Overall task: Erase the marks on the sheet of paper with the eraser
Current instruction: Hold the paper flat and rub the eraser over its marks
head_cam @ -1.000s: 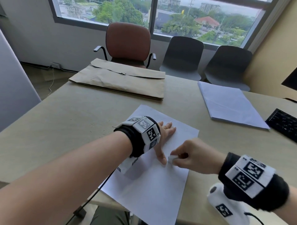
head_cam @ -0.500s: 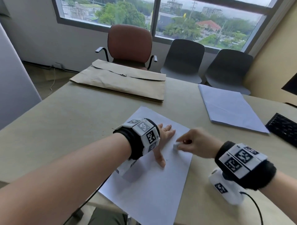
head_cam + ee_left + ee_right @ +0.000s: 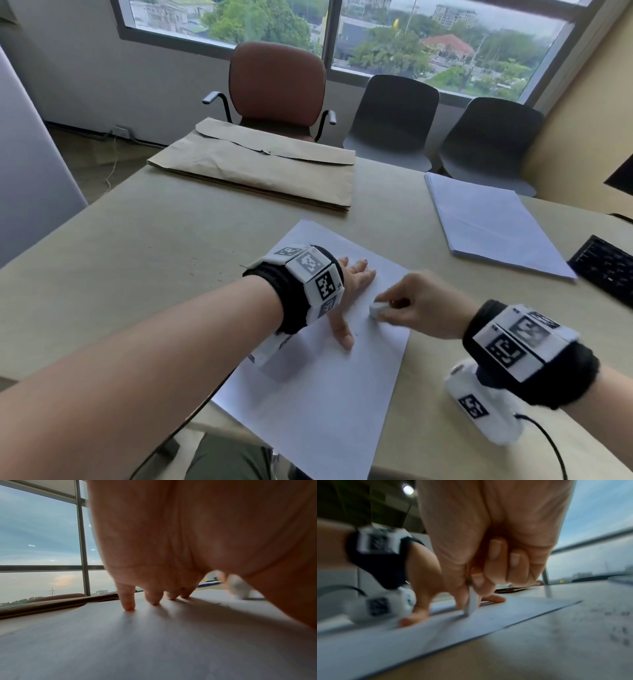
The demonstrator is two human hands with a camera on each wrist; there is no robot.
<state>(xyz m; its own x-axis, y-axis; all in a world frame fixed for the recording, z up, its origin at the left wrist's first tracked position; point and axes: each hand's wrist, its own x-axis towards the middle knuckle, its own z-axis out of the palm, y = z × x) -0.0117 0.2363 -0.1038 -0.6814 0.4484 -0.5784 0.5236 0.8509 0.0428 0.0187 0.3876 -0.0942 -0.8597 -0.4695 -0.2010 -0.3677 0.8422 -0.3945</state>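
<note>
- Pinching the white eraser (image 3: 376, 309) between thumb and curled fingers, my right hand (image 3: 423, 308) presses its lower edge onto the sheet of paper (image 3: 325, 394), right of centre in the head view; the right wrist view, though blurred, shows the eraser (image 3: 472, 605) tilted with its tip touching the paper.
- Largest in my view is the beige table (image 3: 137, 274), filling the lower 2 thirds of the frame.
- Lying on it at upper centre, a brown envelope (image 3: 260, 171); at right, a stack of white paper (image 3: 489, 222); at the far right edge, part of a black keyboard (image 3: 606, 270).
- My sheet lies at lower centre, angled, its near corner past the table edge.
- My left hand (image 3: 352, 287) lies flat on the sheet just left of the eraser, fingers spread and straight; the left wrist view shows 4 fingertips (image 3: 127, 604) touching the paper.
- Faint dark specks (image 3: 356, 334) show beside my left thumb; I cannot tell whether they are marks or crumbs.
</note>
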